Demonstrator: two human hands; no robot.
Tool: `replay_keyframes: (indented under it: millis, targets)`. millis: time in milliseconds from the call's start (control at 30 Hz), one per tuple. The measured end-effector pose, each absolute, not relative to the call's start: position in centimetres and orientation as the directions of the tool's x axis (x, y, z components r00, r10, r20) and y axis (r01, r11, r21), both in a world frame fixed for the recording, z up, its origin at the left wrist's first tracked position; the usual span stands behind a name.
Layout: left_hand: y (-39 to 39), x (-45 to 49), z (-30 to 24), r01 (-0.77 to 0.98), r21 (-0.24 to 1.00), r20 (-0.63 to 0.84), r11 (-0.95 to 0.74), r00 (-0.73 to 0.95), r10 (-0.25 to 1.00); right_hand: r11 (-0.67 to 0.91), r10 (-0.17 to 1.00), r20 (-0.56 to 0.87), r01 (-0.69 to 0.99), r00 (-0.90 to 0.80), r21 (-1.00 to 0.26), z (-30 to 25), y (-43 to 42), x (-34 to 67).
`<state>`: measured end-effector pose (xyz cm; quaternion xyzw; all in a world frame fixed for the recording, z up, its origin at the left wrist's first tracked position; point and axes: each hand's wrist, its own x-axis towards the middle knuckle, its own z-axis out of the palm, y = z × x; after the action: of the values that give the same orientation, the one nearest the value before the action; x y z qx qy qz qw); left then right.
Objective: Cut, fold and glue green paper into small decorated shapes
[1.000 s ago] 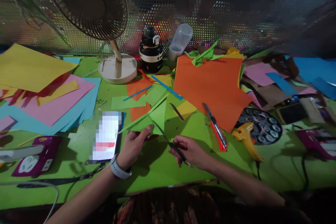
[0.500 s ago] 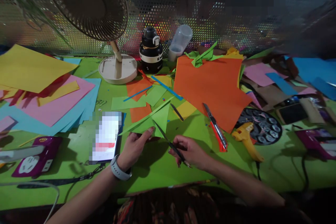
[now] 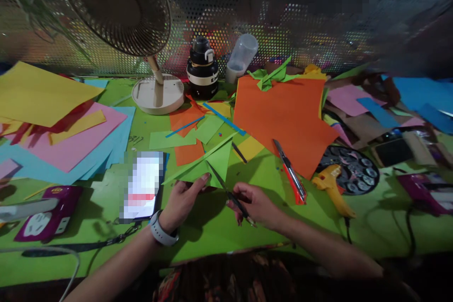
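Observation:
My left hand [image 3: 183, 203] pinches the lower edge of a folded light green paper [image 3: 218, 163] between thumb and fingers. The paper has a pointed, triangular shape, with a long narrow flap running up to the right. In my right hand [image 3: 256, 205] is a slim black pointed tool [image 3: 235, 201] with a silvery back end; its exact kind is hard to make out. Its thin tip lies over the green paper, close to my left thumb. The fingers under the paper are partly hidden.
A phone [image 3: 143, 186] lies left of my left hand. To the right are a red utility knife [image 3: 290, 174], an orange paper sheet [image 3: 279, 113] and a yellow glue gun [image 3: 334, 186]. Behind stand a fan [image 3: 157, 94], a black bottle [image 3: 202, 71] and a clear container [image 3: 242, 56]. Paper scraps lie between.
Almost nothing differs. The green paper has shifted and tilted slightly to the right, with my left hand following a little. The tool stays in my right hand, its tip still over the paper.

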<state>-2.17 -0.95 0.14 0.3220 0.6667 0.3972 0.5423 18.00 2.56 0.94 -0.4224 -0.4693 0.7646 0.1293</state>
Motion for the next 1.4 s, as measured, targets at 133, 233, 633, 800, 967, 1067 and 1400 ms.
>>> replay_keyframes:
  millis: [133,233,633,800,967,1067,1400]
  targets:
    - [-1.0,-2.1,0.2,0.012,0.884,-0.457,0.467,-0.187,0.87,-0.523,0.599,-0.533,0.212,-0.598,-0.826,1.2,2.6,17.9]
    - [-1.0,-2.1,0.3,0.029,0.886,-0.452,0.463,-0.177,0.874,-0.534,0.602,-0.541,0.209,-0.587,-0.82,1.4,2.7,17.7]
    - [-0.9,-2.0,1.1,0.06,0.905,-0.403,0.42,-0.19,0.895,-0.528,0.598,-0.53,0.202,-0.601,-0.825,1.3,2.6,17.8]
    - [-0.8,-2.0,1.0,0.045,0.91,-0.398,0.412,-0.185,0.898,-0.521,0.601,-0.522,0.198,-0.605,-0.83,1.2,2.6,17.9]
    - [-1.0,-2.1,0.6,0.041,0.9,-0.419,0.434,-0.191,0.887,-0.524,0.599,-0.521,0.194,-0.608,-0.829,1.4,2.7,17.8]
    - [-1.1,-2.1,0.4,0.037,0.875,-0.468,0.482,-0.188,0.864,-0.531,0.6,-0.52,0.183,-0.607,-0.827,1.4,2.7,17.8]
    - [0.2,-3.1,1.6,-0.334,0.935,-0.227,0.123,-0.295,0.928,-0.533,0.614,-0.521,0.175,-0.593,-0.828,1.2,2.7,18.1]
